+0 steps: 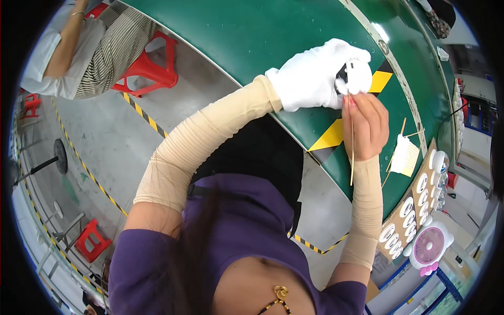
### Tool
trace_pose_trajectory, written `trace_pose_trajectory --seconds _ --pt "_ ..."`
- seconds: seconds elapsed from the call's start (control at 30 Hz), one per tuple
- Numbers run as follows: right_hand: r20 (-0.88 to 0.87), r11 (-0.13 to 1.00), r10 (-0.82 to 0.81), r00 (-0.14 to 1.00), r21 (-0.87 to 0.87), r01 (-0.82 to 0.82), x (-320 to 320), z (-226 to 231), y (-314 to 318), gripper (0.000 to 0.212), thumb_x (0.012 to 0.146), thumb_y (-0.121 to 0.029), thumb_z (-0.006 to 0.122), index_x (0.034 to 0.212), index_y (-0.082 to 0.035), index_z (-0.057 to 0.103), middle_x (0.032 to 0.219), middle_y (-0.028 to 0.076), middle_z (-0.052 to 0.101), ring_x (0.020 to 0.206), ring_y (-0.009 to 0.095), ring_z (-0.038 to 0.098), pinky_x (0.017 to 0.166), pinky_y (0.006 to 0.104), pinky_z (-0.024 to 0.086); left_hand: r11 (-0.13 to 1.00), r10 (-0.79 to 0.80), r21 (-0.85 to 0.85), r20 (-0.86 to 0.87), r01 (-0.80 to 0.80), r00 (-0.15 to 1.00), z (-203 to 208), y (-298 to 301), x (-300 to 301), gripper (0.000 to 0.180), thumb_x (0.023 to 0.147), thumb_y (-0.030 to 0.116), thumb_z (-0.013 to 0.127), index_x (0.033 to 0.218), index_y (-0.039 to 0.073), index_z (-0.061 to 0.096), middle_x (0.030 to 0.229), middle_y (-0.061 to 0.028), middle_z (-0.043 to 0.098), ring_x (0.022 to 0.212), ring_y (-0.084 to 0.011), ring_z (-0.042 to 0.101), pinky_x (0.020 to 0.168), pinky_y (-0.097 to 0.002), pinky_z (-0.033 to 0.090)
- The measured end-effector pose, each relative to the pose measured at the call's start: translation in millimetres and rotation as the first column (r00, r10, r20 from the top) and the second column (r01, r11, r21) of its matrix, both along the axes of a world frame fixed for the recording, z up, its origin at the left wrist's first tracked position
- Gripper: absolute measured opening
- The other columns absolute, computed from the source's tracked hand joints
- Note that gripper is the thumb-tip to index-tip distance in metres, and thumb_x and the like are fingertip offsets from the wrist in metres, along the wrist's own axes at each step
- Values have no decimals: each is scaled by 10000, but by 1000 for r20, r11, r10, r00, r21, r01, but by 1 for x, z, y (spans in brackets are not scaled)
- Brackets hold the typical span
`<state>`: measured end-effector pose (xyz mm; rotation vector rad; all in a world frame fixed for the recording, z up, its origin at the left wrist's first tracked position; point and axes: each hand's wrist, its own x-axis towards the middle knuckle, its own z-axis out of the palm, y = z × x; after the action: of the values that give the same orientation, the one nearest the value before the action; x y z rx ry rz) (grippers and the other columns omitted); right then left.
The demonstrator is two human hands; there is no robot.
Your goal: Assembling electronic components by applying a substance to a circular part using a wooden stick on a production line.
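My left hand (pixel 320 76), in a white glove, is closed around a small rounded white and black part (pixel 359 76) above the green table. My bare right hand (pixel 366 123) pinches a long thin wooden stick (pixel 352 152) just below that part. The stick's upper end reaches the part's lower edge, and its lower end points back toward my body. A small white tuft sits by the stick's upper end; whether it belongs to the stick I cannot tell. Beige sleeves cover both my forearms.
Right of my right hand, a white and yellowish piece (pixel 405 156) lies among thin sticks on the green table (pixel 236 31). Farther right are a cardboard tray (pixel 403 224) of white round parts and a pink fan (pixel 429 244). At left, a person sits on a red stool (pixel 152 68).
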<state>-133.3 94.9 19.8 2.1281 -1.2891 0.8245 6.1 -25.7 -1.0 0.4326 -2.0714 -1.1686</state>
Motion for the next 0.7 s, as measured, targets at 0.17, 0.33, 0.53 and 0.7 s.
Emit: trace_pose_trajectory --seconds 0.17,0.33,0.53,0.7 --pt "41 999 -44 998 -23 45 7 0 3 241 681 64 808 855 8 651 920 124 680 880 300 664 751 358 569 1000 19 -22 20 -19 1000 1 2 1 706 720 206 780 1353 146 472 1253 -110 515 1120 -307 555 964 -362 468" --pt "86 997 -73 994 -30 76 19 6 -7 217 710 68 794 845 17 633 966 141 684 915 308 664 802 372 566 999 23 -30 -16 -23 1000 -3 1 -1 719 706 220 788 1351 147 480 1271 -115 511 1122 -312 558 960 -359 471" --pt "141 991 -132 981 -5 134 24 5 4 188 721 68 778 819 20 625 1012 170 688 950 335 666 791 376 566 997 56 -54 7 -55 998 1 7 2 703 722 231 790 1349 161 480 1274 -106 520 1126 -320 563 974 -366 466" --pt "251 987 -159 955 57 150 33 12 -8 110 791 75 725 847 59 632 1078 217 683 1040 371 661 886 394 532 1000 22 -22 5 -22 1000 -1 4 -2 683 733 239 785 1342 170 483 1287 -101 514 1125 -314 566 972 -370 466"
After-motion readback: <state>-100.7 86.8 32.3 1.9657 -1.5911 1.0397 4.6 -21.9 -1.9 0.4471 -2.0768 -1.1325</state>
